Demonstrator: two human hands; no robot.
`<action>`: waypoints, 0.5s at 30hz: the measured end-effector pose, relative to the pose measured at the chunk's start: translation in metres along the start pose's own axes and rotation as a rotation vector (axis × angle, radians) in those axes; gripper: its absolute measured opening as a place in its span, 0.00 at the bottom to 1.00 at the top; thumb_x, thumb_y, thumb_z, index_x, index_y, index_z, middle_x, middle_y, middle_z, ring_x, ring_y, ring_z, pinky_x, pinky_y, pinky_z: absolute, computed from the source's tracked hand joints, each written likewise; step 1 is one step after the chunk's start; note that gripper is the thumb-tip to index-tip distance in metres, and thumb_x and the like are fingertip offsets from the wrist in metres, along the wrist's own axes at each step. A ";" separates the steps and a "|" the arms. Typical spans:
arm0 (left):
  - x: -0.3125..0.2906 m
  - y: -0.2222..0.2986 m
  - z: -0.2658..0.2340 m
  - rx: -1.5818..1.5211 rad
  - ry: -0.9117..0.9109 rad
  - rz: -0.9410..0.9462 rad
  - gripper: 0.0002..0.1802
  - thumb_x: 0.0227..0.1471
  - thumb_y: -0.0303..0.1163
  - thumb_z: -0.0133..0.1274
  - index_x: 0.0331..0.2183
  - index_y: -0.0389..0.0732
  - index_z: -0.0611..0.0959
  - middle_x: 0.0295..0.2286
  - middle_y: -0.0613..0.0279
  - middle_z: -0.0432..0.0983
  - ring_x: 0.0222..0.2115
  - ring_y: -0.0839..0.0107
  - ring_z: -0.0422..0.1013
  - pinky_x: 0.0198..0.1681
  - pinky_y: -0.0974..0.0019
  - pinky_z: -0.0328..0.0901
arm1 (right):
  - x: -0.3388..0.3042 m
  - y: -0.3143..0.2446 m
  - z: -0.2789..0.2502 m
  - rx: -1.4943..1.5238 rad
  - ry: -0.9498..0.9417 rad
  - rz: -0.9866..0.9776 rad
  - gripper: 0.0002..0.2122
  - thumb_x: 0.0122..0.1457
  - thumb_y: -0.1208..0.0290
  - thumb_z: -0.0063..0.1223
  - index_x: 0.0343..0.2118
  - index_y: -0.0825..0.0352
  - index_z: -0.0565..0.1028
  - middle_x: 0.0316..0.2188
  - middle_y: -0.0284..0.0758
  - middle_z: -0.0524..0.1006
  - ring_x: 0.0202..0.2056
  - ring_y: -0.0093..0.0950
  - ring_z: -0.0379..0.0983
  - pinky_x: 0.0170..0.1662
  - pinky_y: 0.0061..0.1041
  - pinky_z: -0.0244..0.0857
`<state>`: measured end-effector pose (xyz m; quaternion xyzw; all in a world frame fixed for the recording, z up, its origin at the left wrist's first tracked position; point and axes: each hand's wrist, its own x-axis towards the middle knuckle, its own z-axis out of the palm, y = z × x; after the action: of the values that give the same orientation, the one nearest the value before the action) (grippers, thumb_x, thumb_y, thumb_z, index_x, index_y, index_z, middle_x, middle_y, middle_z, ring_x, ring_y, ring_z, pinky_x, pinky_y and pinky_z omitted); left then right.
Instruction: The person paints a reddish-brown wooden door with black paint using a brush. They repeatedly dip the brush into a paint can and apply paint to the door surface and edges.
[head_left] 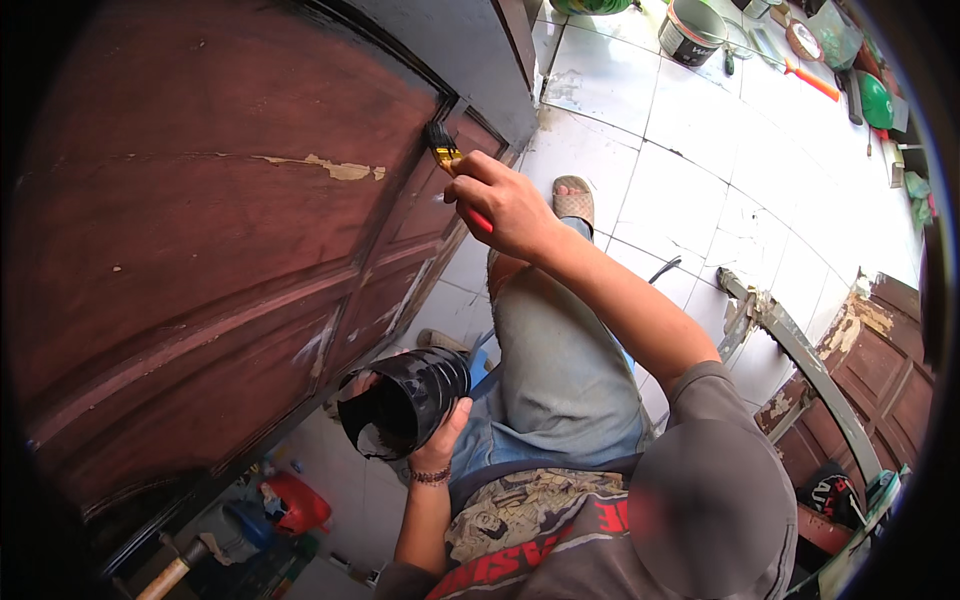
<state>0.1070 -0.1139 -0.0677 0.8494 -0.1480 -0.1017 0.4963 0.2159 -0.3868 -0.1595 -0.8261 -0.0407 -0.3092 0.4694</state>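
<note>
My right hand [505, 205] is closed round a paintbrush [445, 155] with a red handle and a yellow metal band. Its dark, paint-wet bristles touch the brown panelled wooden door [220, 230], close to a dark painted groove near the frame. Low in front of me, my left hand [437, 440] grips a black plastic container [415, 390] with a ragged, cut-open mouth. Dark paint coats its inside, and its opening tilts toward the door. Part of the left hand is hidden behind the container.
A paint bucket [692, 32] stands on the white tiles at the far right, among tools and an orange-handled scraper [810, 82]. A metal frame [820, 370] and a peeling brown panel [890, 350] are at right. A red container [295, 503] lies beyond the door's lower left.
</note>
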 end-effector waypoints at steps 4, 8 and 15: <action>-0.002 0.003 0.000 -0.006 0.024 0.031 0.54 0.40 0.23 0.66 0.64 0.34 0.54 0.53 0.52 0.68 0.53 0.62 0.67 0.60 0.54 0.60 | 0.008 -0.012 -0.004 -0.072 0.338 0.146 0.10 0.48 0.80 0.58 0.34 0.63 0.75 0.40 0.38 0.72 0.42 0.39 0.74 0.43 0.34 0.72; -0.006 0.005 -0.002 -0.032 0.028 -0.004 0.52 0.40 0.23 0.66 0.63 0.33 0.57 0.51 0.53 0.71 0.50 0.63 0.70 0.58 0.55 0.62 | 0.000 0.007 0.021 -0.035 0.097 0.012 0.09 0.49 0.83 0.58 0.33 0.63 0.76 0.39 0.40 0.74 0.40 0.39 0.76 0.41 0.34 0.73; -0.017 0.004 -0.004 -0.134 0.093 -0.108 0.52 0.37 0.26 0.69 0.62 0.33 0.61 0.52 0.55 0.70 0.52 0.64 0.68 0.60 0.57 0.60 | 0.007 -0.006 0.013 -0.012 0.131 0.101 0.08 0.52 0.84 0.57 0.34 0.65 0.78 0.40 0.40 0.75 0.38 0.39 0.77 0.42 0.33 0.73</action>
<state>0.0916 -0.1065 -0.0613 0.8249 -0.0715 -0.0983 0.5521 0.2258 -0.3745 -0.1564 -0.8080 0.0338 -0.3385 0.4810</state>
